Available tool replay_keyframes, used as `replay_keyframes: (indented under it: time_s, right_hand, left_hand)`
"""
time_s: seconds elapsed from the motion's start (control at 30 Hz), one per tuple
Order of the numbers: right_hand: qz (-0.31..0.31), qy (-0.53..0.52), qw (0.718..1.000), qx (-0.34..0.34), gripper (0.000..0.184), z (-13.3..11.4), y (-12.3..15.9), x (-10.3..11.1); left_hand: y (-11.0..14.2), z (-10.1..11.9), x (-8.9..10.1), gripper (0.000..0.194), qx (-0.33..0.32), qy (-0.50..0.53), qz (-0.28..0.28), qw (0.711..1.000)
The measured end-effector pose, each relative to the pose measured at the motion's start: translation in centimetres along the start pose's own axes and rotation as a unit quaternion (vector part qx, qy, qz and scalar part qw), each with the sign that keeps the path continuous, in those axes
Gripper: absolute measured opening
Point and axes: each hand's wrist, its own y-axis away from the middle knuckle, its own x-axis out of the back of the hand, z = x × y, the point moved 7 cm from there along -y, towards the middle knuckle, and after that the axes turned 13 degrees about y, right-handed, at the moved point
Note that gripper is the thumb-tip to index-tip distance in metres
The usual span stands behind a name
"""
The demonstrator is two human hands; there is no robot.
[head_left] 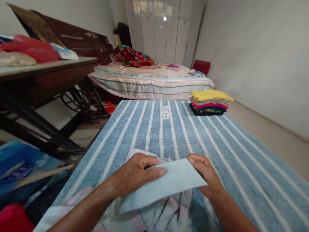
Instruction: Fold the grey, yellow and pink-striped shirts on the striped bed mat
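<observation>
A pale blue-grey folded cloth lies over a pink and white checked garment at the near end of a blue striped mat. My left hand grips the cloth's upper left edge, thumb on top and fingers curled behind it. At the cloth's right corner, my right hand pinches the edge, with the fingers partly under the fabric. Both hands are closed on the same cloth.
A stack of folded clothes, yellow on top, sits at the mat's far right corner. Beyond it lies a striped mattress with a red floral bundle. A sewing-machine table stands left; bags and boxes lie near left.
</observation>
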Motion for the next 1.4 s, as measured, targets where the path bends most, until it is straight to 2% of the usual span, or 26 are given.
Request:
replay_keyframes:
  time_s: [0.13, 0.23, 0.4, 0.47, 0.67, 0.93, 1.03, 1.13, 1.2, 1.33, 1.4]
  right_hand:
    - [-0.021, -0.002, 1.000, 0.016, 0.036, 0.1, 0.1, 0.2]
    - [-0.042, 0.035, 0.998, 0.036, 0.035, 0.0, 0.3, 0.1]
    - [-0.015, 0.078, 0.997, 0.018, 0.027, 0.2, 0.3, 0.2]
    - [-0.015, 0.063, 0.998, 0.013, 0.028, 0.1, 0.2, 0.0]
    - [-0.012, 0.036, 0.999, 0.014, 0.028, -0.6, 0.0, -0.6]
    - [-0.032, 0.058, 0.998, 0.007, 0.032, -0.5, 0.0, -1.6]
    - [0.015, 0.106, 0.993, 0.044, 0.029, -1.0, -0.3, -0.7]
    - [0.128, 0.205, 0.963, 0.117, 0.026, -2.2, -0.1, 1.2]
    - [0.165, 0.291, 0.931, 0.145, 0.023, -2.3, 0.5, 1.8]
    - [0.126, 0.439, 0.868, 0.196, 0.018, -0.8, 2.1, 0.3]
    - [0.137, 0.475, 0.834, 0.244, 0.020, 0.0, 2.9, -0.5]
  left_hand:
    - [-0.3, -0.4, -0.1, 0.044, 0.009, -0.005, -0.003, 1.000]
    - [-0.4, -0.6, -0.2, 0.043, 0.018, -0.013, -0.008, 1.000]
    - [-0.3, -0.2, -0.3, 0.043, 0.019, -0.045, -0.041, 0.998]
    - [-0.3, 0.2, -0.5, 0.041, 0.014, -0.064, -0.046, 0.997]
    - [-0.8, 2.2, -1.4, 0.031, -0.029, -0.119, 0.001, 0.992]
    - [-0.4, 3.7, -1.6, 0.033, -0.021, -0.077, -0.024, 0.996]
    - [-0.6, 4.3, -1.0, 0.032, -0.011, -0.069, 0.001, 0.998]
    - [-1.0, 4.6, 0.5, 0.033, -0.003, -0.042, 0.055, 0.998]
    - [-1.3, 4.8, 2.0, 0.034, -0.010, -0.016, 0.094, 0.995]
    - [-1.8, 5.0, 5.0, 0.029, -0.028, 0.045, 0.170, 0.984]
    - [-1.8, 5.2, 6.0, 0.026, -0.037, 0.068, 0.201, 0.977]
